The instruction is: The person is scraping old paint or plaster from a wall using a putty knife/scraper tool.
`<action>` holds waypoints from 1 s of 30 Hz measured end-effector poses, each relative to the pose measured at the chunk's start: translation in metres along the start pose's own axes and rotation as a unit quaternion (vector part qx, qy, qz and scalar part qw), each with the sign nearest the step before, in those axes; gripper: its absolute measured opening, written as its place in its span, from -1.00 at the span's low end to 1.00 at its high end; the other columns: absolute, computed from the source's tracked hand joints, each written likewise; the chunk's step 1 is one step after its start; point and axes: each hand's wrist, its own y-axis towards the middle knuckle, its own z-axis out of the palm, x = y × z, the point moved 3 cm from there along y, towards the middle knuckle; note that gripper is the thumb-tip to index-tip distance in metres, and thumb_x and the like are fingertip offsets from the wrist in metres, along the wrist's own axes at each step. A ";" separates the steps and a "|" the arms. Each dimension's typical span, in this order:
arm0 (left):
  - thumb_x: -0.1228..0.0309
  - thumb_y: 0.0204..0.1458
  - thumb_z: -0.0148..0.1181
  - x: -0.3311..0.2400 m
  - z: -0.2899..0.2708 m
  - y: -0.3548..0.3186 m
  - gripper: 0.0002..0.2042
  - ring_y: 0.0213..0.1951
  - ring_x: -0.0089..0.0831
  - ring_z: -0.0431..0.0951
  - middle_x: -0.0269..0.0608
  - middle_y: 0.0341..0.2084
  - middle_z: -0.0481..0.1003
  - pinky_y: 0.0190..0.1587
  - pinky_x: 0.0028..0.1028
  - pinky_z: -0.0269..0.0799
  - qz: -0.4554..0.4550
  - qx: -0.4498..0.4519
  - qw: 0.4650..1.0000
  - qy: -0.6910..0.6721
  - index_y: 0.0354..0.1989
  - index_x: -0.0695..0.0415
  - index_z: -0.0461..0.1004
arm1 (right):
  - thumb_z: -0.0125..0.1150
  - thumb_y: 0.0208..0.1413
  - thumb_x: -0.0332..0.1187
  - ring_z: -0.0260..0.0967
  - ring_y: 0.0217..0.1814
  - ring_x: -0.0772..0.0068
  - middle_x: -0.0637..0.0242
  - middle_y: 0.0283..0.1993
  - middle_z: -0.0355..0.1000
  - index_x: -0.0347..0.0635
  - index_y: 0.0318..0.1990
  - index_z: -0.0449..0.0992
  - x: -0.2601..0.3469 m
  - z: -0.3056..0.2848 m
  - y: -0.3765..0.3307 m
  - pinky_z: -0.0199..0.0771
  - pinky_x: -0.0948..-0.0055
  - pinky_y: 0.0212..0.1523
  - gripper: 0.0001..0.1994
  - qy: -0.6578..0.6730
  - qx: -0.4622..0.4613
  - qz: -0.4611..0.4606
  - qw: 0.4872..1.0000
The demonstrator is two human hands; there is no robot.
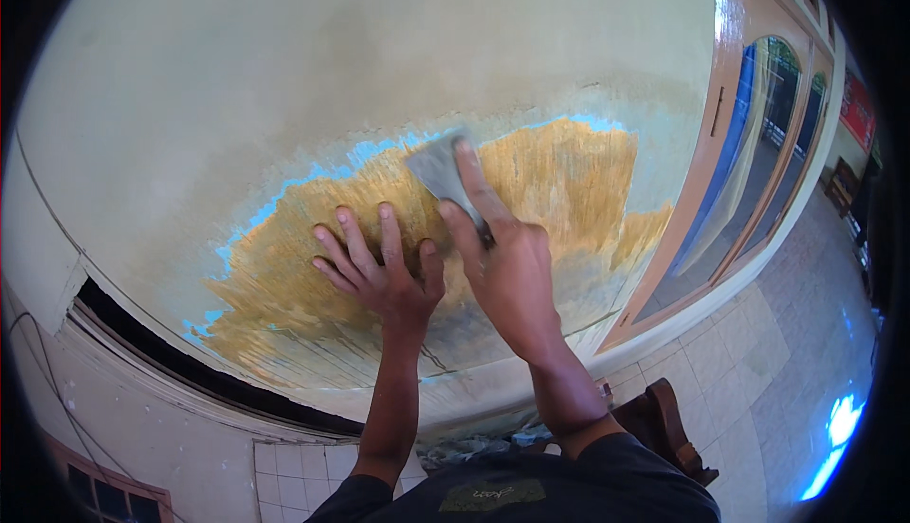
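Note:
My right hand (507, 262) grips a metal scraper (438, 170), its wide blade pressed flat against the wall near the top of a scraped patch (559, 182). An index finger lies along the blade. My left hand (379, 272) rests open on the wall just left of the right hand, fingers spread on the bare orange-brown surface. Pale cream paint (332, 58) covers the wall above, with a thin blue layer (284, 196) showing along the edge of the scraped area.
A brown wooden door frame with glass panes (749, 134) stands to the right. Pale tiled floor (758, 371) lies below right. A dark wooden chair (664, 423) stands near my body. A dark gap (171, 357) runs along the wall's lower left.

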 end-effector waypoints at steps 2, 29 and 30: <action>-0.03 0.27 -0.09 -0.003 -0.001 -0.003 -0.45 0.46 0.32 -0.06 0.11 0.44 0.09 0.42 0.27 -0.37 -0.001 0.001 1.000 0.003 0.34 -0.03 0.36 | 0.26 0.26 -0.28 0.42 -0.59 -0.08 -0.13 -0.51 0.44 0.05 0.40 0.33 -0.004 -0.002 0.000 0.47 0.24 -0.47 -0.45 0.002 0.010 0.000 1.000; 0.17 0.24 0.11 0.007 -0.093 0.014 -0.44 0.21 0.00 0.35 0.08 0.25 0.32 0.21 -0.07 0.21 -0.141 0.119 0.928 -0.323 0.40 0.03 0.28 | -0.27 0.30 -0.56 0.12 -0.46 0.64 0.44 -0.43 0.28 -0.12 0.55 -0.06 0.031 0.044 -0.042 0.16 0.59 -0.45 -0.36 0.288 0.039 0.011 0.957; 0.26 0.25 0.13 0.005 -0.096 0.010 -0.42 0.10 -0.08 0.46 0.10 0.18 0.37 0.09 -0.19 0.38 -0.196 0.167 0.854 -0.453 0.44 0.09 0.21 | -0.23 0.31 -0.55 0.16 -0.44 0.64 0.41 -0.41 0.31 -0.17 0.49 0.00 0.035 0.048 -0.046 0.20 0.58 -0.43 -0.42 0.326 0.028 0.047 0.944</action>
